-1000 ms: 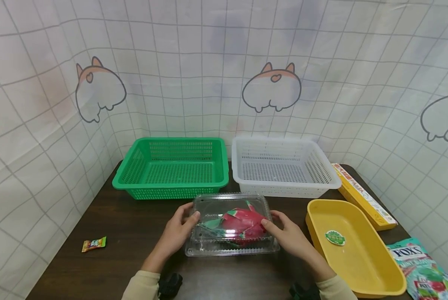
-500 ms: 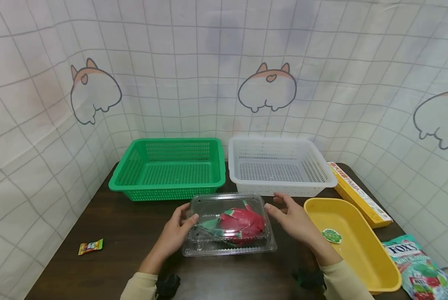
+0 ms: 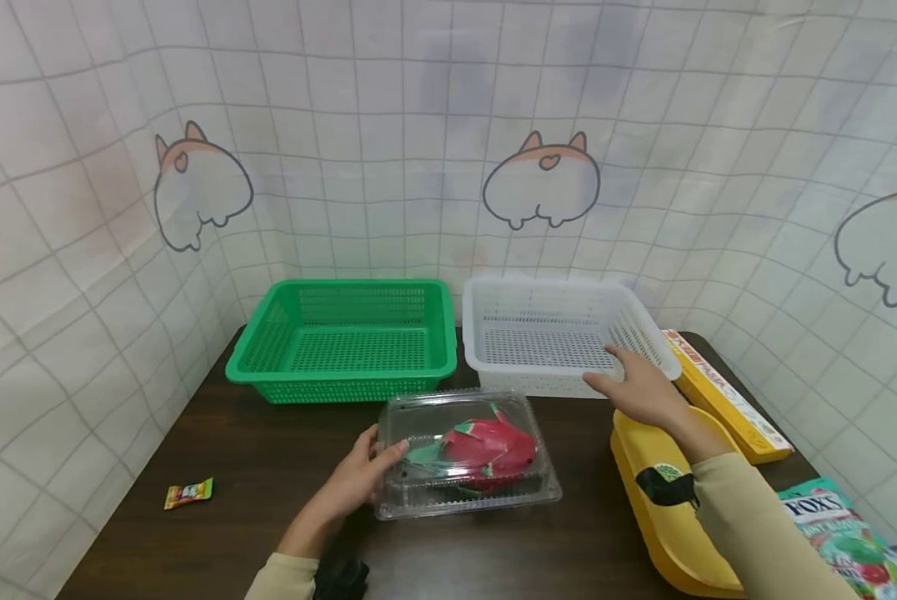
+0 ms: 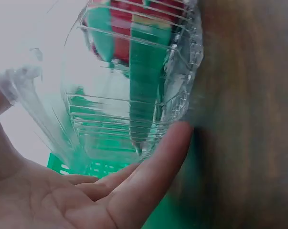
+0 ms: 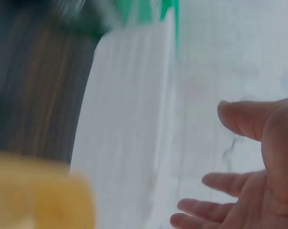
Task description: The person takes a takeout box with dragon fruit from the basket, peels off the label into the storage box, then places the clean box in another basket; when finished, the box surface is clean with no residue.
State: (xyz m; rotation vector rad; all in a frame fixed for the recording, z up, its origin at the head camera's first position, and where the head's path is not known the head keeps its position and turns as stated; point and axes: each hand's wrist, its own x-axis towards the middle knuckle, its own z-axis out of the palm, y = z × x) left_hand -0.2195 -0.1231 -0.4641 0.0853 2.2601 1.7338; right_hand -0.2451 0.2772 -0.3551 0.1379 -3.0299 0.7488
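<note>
A clear plastic clamshell box (image 3: 467, 492) with a red and green dragon fruit (image 3: 489, 450) inside is at the middle of the table. My left hand (image 3: 354, 479) holds its left end. In the left wrist view the thumb lies against the lid and the fingers (image 4: 153, 176) run along the lower edge. My right hand (image 3: 643, 390) is away from the box, over the front right corner of the white basket (image 3: 546, 383). Its thumb and fingers are spread, with nothing between them, as the right wrist view shows.
A green basket (image 3: 343, 392) stands left of the white one. Under my right forearm is a yellow tray (image 3: 654, 533). A long yellow box (image 3: 726, 400) and a Foxs candy bag (image 3: 839, 525) lie along the right edge. One small wrapped candy (image 3: 188, 493) lies at left.
My right hand has let go of the clamshell box and moved right and forward, over the yellow tray to the white basket. My left hand stays on the box, which has turned slightly.
</note>
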